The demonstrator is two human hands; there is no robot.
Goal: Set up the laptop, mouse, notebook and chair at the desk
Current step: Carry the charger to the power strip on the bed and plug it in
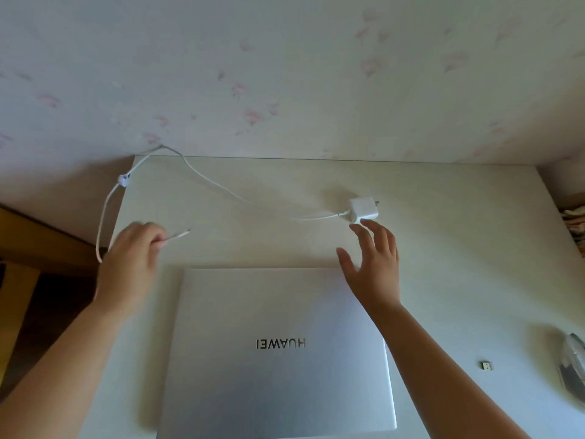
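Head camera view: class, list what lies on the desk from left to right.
Cable plug end held in the left hand → closed laptop → white charger, with the open right hand just below it → USB dongle → mouse.

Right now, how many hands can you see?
2. The left hand pinches the white cable near its plug end, left of the closed laptop. The right hand reaches open toward the charger block.
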